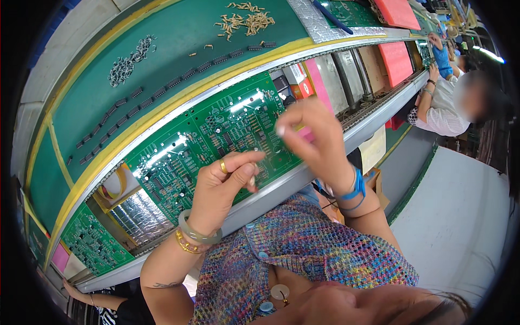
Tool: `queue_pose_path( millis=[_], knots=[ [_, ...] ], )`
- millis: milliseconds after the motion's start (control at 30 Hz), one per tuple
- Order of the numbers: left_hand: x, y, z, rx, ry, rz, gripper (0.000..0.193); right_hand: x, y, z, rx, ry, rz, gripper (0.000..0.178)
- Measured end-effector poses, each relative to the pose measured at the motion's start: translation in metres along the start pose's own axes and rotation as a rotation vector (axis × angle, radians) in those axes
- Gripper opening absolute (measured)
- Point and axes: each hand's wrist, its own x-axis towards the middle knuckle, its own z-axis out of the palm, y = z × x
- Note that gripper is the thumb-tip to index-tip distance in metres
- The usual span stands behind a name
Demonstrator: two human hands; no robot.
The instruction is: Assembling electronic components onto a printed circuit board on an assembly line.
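A large green circuit board (203, 135), filled with small parts, lies on the rail line in front of me. Over its near edge is my left hand (222, 184), fingers curled and thumb pressed to them; something small and pale may sit in the grip, but I cannot make it out. My right hand (317, 141) hovers above the board's right end, slightly blurred, with thumb and fingers closed together. Whatever it may hold is hidden. Both hands appear apart from the board's surface.
Beyond the rail, a green mat (179, 38) bears rows of black chips (173, 82), a heap of tan parts (246, 23) and a pile of silvery parts (130, 59). Another circuit board (95, 241) lies left. Red foam pads (396, 62) and a co-worker (444, 105) are right.
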Motion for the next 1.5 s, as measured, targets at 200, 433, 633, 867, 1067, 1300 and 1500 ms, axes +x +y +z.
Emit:
queue_pose_path(
  millis=[200, 433, 633, 867, 1067, 1300, 1500],
  knots=[
    [0.000, 0.003, 0.000, -0.029, -0.017, -0.019, 0.021, 0.019, 0.040, 0.009, -0.075, 0.097, 0.296, 0.007],
    [0.000, 0.000, -0.003, -0.116, -0.028, -0.049, 0.016, 0.021, 0.044, 0.013, -0.110, 0.058, 0.328, 0.006],
    [0.000, 0.002, -0.002, -0.141, -0.036, -0.079, 0.017, 0.024, 0.039, 0.017, -0.081, 0.094, 0.396, 0.009],
    [0.000, 0.002, -0.002, -0.119, -0.068, -0.111, 0.017, 0.024, 0.037, 0.023, -0.102, 0.117, 0.443, 0.011],
    [0.000, 0.002, -0.001, -0.117, -0.079, -0.120, 0.015, 0.025, 0.037, 0.024, -0.136, 0.122, 0.454, 0.009],
    [0.001, 0.003, -0.001, -0.134, -0.079, -0.129, 0.014, 0.026, 0.042, 0.022, -0.058, 0.091, 0.445, 0.010],
    [0.002, 0.003, -0.002, -0.116, -0.072, -0.145, 0.012, 0.020, 0.035, 0.013, 0.088, 0.123, 0.480, 0.008]
  ],
)
